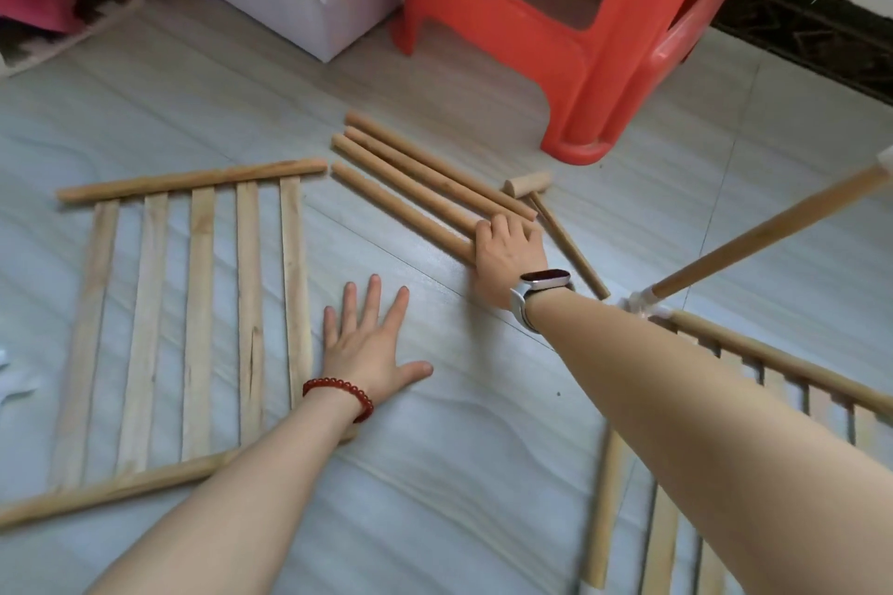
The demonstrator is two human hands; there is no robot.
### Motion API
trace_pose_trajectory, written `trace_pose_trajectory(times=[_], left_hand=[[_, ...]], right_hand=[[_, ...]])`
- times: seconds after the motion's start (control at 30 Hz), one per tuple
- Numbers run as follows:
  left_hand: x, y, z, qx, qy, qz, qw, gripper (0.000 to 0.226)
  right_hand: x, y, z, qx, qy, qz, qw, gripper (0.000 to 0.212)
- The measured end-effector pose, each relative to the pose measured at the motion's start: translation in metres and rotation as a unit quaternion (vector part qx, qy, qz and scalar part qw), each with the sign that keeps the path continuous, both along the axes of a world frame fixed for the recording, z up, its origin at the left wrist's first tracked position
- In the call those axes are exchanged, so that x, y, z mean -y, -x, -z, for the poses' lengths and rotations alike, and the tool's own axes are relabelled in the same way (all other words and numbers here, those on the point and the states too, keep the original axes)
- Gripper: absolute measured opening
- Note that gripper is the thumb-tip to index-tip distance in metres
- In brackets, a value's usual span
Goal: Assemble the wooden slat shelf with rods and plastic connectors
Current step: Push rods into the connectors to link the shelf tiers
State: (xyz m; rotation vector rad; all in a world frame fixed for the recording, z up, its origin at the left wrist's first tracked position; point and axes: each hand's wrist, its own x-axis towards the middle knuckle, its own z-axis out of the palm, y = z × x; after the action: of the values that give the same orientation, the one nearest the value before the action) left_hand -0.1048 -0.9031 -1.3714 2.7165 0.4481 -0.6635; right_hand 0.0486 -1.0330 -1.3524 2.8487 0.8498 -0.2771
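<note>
Assembly partly done. Lower right: slat panel [754,372] joined to upright rod [773,232] by plastic connector [640,304]. Left: second panel [193,324] unattached on floor. Centre: right hand [507,251] curls over ends of four loose rods [410,188]. Left hand [372,343] flat, fingers spread, holding nothing.

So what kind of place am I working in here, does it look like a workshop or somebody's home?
Most likely a room in a home, not a workshop. The parts lie on a pale tiled floor, beside a red plastic stool and a white storage bin with cloth draped over it. No workbench is in view.
</note>
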Motion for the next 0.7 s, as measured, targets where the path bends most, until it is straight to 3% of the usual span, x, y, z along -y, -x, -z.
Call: trace_pose_trajectory(times=[0.13, 0.27, 0.33, 0.4, 0.47, 0.53, 0.6, 0.7], left_hand=[[0.003, -0.002, -0.002, -0.006, -0.001, -0.007, 1.0, 0.099], [0.002, -0.003, -0.007, -0.017, 0.028, -0.019, 0.999, 0.093], [-0.002, -0.006, -0.012, -0.001, 0.075, -0.047, 0.996, 0.076], [-0.003, -0.01, -0.02, 0.066, 0.155, -0.144, 0.975, 0.05], [0.004, -0.016, -0.04, 0.133, 0.27, -0.29, 0.908, 0.035], [0.014, -0.023, -0.069, 0.153, 0.423, -0.405, 0.796, 0.028], [0.027, -0.027, -0.103, 0.138, 0.563, -0.443, 0.684, 0.026], [0.042, -0.024, -0.156, 0.147, 0.681, -0.425, 0.578, 0.027]], right_hand=[[-0.004, 0.008, -0.001, -0.024, -0.017, 0.034, 0.999, 0.03], [0.001, 0.033, -0.003, -0.183, -0.039, 0.067, 0.98, 0.023], [0.002, 0.04, -0.013, -0.257, -0.062, 0.085, 0.961, 0.019], [0.002, 0.04, -0.032, -0.294, -0.072, 0.094, 0.948, 0.024], [0.008, 0.038, -0.059, -0.298, -0.087, 0.09, 0.946, 0.02], [0.014, 0.039, -0.086, -0.289, -0.104, 0.082, 0.948, 0.012], [0.026, 0.048, -0.121, -0.289, -0.125, 0.073, 0.946, 0.01], [0.047, 0.073, -0.174, -0.303, -0.167, 0.06, 0.936, 0.007]])
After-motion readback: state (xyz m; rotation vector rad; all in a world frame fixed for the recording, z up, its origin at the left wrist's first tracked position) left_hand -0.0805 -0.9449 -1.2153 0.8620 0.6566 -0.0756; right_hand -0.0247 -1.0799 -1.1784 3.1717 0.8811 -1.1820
